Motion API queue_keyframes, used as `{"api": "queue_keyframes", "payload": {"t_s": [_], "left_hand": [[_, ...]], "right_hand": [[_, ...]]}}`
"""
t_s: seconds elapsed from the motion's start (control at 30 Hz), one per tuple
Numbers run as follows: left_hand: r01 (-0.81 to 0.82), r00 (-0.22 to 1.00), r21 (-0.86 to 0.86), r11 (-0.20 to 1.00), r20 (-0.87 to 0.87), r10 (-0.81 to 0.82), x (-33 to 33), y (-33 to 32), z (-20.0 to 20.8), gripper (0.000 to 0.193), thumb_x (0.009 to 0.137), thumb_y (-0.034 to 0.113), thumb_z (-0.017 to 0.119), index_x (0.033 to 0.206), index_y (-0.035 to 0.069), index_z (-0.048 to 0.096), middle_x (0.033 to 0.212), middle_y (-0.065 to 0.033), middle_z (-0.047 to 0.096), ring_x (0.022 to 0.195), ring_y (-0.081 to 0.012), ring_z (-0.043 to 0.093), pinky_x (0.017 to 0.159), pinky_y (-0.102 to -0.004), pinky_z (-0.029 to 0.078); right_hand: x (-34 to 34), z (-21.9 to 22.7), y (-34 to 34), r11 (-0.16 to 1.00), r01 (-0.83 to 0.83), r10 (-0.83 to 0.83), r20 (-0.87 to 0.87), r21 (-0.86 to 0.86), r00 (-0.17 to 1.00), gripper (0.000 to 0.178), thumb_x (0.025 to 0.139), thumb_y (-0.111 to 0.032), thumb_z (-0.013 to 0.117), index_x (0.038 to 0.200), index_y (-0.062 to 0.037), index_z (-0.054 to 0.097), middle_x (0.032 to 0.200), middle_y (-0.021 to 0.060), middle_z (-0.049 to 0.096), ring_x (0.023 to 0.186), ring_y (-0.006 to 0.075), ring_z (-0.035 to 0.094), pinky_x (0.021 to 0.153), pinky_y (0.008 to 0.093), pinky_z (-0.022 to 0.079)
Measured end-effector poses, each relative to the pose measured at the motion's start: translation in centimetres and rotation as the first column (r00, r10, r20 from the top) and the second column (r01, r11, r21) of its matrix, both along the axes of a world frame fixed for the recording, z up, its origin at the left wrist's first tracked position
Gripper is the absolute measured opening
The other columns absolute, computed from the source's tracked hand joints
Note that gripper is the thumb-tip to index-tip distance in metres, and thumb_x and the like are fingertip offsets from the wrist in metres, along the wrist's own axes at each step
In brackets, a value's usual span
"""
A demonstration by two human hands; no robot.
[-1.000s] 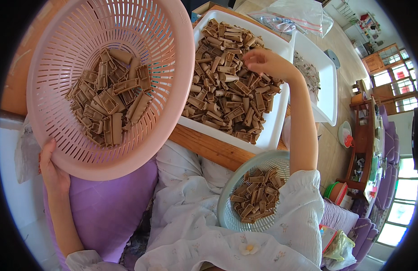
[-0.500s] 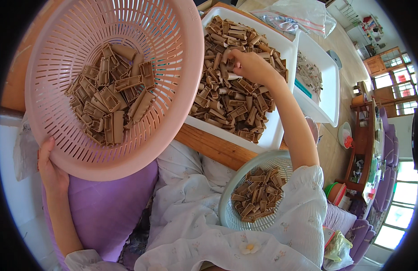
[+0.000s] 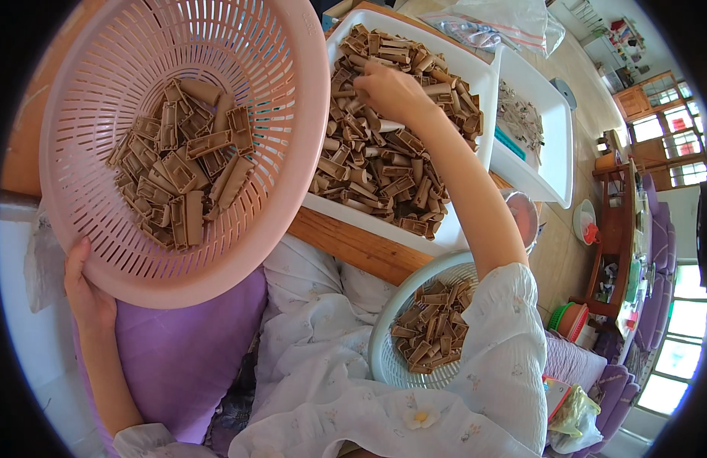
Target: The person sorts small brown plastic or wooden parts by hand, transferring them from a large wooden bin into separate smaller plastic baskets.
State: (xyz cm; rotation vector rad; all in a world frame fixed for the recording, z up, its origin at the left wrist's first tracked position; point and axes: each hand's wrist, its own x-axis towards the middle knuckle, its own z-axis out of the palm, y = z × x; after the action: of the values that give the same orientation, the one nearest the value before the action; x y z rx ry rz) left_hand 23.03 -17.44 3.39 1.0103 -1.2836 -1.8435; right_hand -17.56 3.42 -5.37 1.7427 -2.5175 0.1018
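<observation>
My left hand grips the lower left rim of a pink slotted plastic basket, thumb on the rim and the other fingers hidden beneath it. Inside that basket lies a heap of small brown trough-shaped plastic parts. My right hand reaches into a white tray heaped with the same brown parts. Its fingers curl down into the pile near the tray's left side; their tips are hidden, so whether they hold a part does not show.
A pale green basket with more brown parts rests by my lap, under my right arm. Beyond the tray stands a second white tray with thin clear pieces and a teal strip. A clear plastic bag lies at the back.
My right hand has moved left and slightly away from me over the heap in the tray. The pink basket, still in my left hand, has shifted slightly left.
</observation>
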Motion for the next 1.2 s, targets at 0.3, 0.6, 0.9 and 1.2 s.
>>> {"api": "queue_keyframes", "payload": {"t_s": [0.3,0.6,0.9,1.2], "left_hand": [[-0.012,1.0,0.027,1.0,0.008,0.012,0.8,-0.3,-0.2,0.041,0.077,0.015,0.051,0.113,-0.002,0.04,0.11,-0.0111,0.048,0.1,-0.0195,0.047,0.088,-0.0294,0.037],[-0.002,1.0,0.02,1.0,0.003,0.001,0.6,-0.2,-0.2,0.041,0.078,0.015,0.051,0.112,-0.003,0.041,0.109,-0.0111,0.049,0.099,-0.019,0.048,0.087,-0.0291,0.037],[-0.003,1.0,0.016,1.0,0.018,0.002,0.3,0.0,0.5,0.042,0.077,0.017,0.053,0.113,-0.003,0.041,0.11,-0.011,0.048,0.101,-0.0194,0.046,0.089,-0.0295,0.035],[-0.023,0.999,-0.002,1.0,0.026,0.023,0.3,0.0,-0.1,0.043,0.076,0.016,0.053,0.112,-0.004,0.041,0.108,-0.0125,0.049,0.1,-0.0198,0.048,0.087,-0.0294,0.037]], "right_hand": [[1.5,4.2,8.0,0.948,0.193,-0.084,0.384,-0.253,0.919,0.026,0.075,-0.006,0.046,0.1,-0.0056,0.041,0.084,0.0194,0.054,0.079,0.0374,0.052,0.07,0.0423,0.041],[7.2,0.1,13.0,0.92,0.392,-0.369,0.283,-0.027,0.885,0.034,0.072,-0.01,0.056,0.1,-0.0007,0.039,0.086,0.022,0.052,0.077,0.0371,0.054,0.067,0.0431,0.042],[6.8,2.8,14.1,0.865,0.467,-0.376,0.383,-0.181,0.844,0.024,0.07,-0.009,0.057,0.09,-0.0019,0.045,0.064,0.0137,0.056,0.063,0.0279,0.057,0.055,0.0349,0.045],[16.1,10.0,21.5,0.915,-0.401,0.229,0.757,0.048,0.612,0.041,0.07,-0.018,0.06,0.108,-0.0053,0.048,0.1,0.012,0.053,0.09,0.0265,0.051,0.079,0.0334,0.04]]}}
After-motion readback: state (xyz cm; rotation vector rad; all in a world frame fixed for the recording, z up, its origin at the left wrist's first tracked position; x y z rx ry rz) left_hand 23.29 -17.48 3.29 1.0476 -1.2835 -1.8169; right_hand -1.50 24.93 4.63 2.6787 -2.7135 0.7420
